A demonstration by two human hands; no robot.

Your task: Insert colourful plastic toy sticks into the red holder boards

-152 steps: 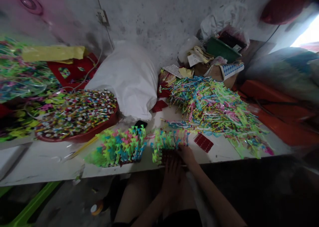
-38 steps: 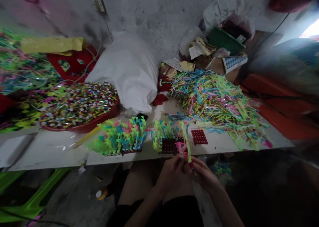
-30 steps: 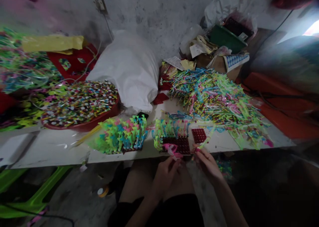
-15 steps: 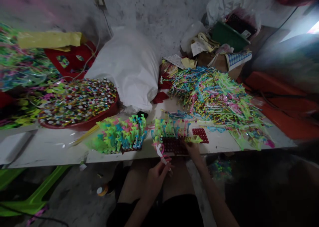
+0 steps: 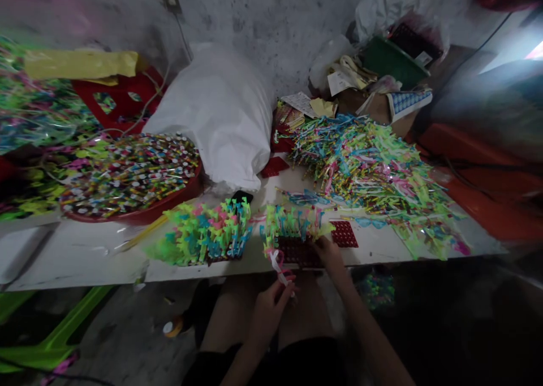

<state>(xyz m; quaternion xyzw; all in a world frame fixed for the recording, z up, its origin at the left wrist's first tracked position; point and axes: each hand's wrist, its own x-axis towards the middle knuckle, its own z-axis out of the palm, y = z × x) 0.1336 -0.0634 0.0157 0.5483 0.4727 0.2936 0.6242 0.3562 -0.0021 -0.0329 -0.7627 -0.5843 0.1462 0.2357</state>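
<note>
My left hand (image 5: pixel 271 304) is closed around some white and pink plastic pieces (image 5: pixel 278 263), held in front of the table edge. My right hand (image 5: pixel 330 255) reaches to the right end of a dark red perforated tray (image 5: pixel 297 251). Its fingers pinch a yellow-green plastic piece (image 5: pixel 327 228) at the end of a row; the fingertips are partly hidden. Small green, blue and pink figures (image 5: pixel 292 221) stand upright along the tray's back rows. To the left, a second group of upright coloured figures (image 5: pixel 207 230) fills another tray.
A red basin (image 5: pixel 182 193) of small coloured sticks stands left, beside a large white sack (image 5: pixel 220 109). Loose coloured plastic pieces (image 5: pixel 365 165) are heaped on the right. An empty red perforated tray (image 5: pixel 344 234) lies right of my hand. A green stool (image 5: pixel 63 329) stands below left.
The yellow-green piece in my right hand has swung from lying out to the right to a more upright position at the row's end. My left hand keeps its pieces. The view has shifted slightly.
</note>
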